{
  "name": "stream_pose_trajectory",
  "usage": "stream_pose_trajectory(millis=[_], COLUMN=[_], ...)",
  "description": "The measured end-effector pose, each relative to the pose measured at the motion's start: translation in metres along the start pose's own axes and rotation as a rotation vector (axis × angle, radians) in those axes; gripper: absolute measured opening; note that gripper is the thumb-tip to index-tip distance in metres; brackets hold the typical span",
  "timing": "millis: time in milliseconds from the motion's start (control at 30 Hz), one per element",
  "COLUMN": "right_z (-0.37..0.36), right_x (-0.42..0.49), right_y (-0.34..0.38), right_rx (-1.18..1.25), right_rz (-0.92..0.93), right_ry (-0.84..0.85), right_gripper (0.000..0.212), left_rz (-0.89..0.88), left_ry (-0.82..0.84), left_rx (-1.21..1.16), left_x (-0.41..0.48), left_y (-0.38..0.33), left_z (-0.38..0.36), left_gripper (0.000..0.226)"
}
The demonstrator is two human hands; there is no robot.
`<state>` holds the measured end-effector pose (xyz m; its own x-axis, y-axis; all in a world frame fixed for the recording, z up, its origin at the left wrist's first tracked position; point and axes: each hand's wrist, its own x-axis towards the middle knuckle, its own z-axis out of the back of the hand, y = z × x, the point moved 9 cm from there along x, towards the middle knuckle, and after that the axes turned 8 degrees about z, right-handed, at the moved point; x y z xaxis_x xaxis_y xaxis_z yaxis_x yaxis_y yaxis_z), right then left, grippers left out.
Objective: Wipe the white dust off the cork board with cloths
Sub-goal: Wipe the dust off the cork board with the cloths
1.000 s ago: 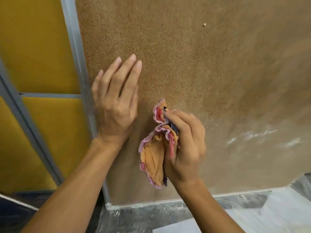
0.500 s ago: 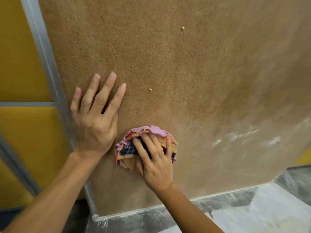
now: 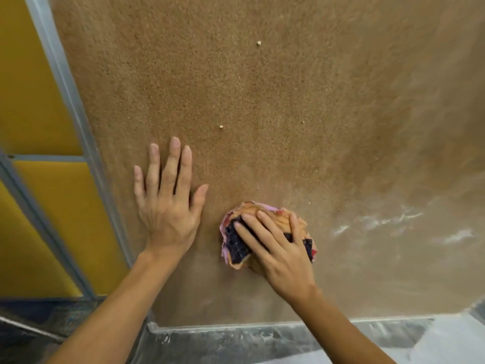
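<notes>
A brown cork board in a grey metal frame fills most of the view. My right hand presses a crumpled patchwork cloth, pink, orange and dark blue, flat against the board's lower middle. My left hand lies flat on the board to the left of the cloth, fingers spread, holding nothing. White dust streaks and a pale haze mark the board's lower right. A few small pale specks stick to the cork higher up.
The board's grey frame edge runs down the left side, with yellow panels beyond it. Below the bottom frame rail lies a dusty plastic-covered surface.
My right hand turned from gripping the cloth edge-on to pressing it flat on the board, then slid it slightly right. My left hand stays flat on the board.
</notes>
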<state>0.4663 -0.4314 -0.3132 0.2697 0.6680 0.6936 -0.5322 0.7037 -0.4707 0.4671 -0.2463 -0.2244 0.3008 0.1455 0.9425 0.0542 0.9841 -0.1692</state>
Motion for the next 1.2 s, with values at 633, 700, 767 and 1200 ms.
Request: stream_pose_trajectory(millis=[633,700,767,1200], right_z=[0.055,0.031,-0.001,0.019], right_x=[0.05,0.013,-0.036,-0.066], right_y=[-0.073,-0.063,-0.047,-0.11], right_rx=[0.247,0.193,0.123,0.072], right_rz=[-0.346,-0.322,-0.232,-0.289], right_ry=[-0.459,-0.387,-0.202,-0.266], right_gripper=[0.054,0.057,0.072,0.043], left_rz=[0.175,0.166,0.06,0.036], left_ry=[0.042,0.027,0.042,-0.051], left_rx=[0.011,-0.003,-0.027,-0.196], left_x=[0.002,0.004,0.007,-0.006], left_y=[-0.039,-0.052,-0.079,-0.159], left_z=[0.011,0.017,0.017,-0.026], left_gripper=[0.077,0.068,0.056,0.046])
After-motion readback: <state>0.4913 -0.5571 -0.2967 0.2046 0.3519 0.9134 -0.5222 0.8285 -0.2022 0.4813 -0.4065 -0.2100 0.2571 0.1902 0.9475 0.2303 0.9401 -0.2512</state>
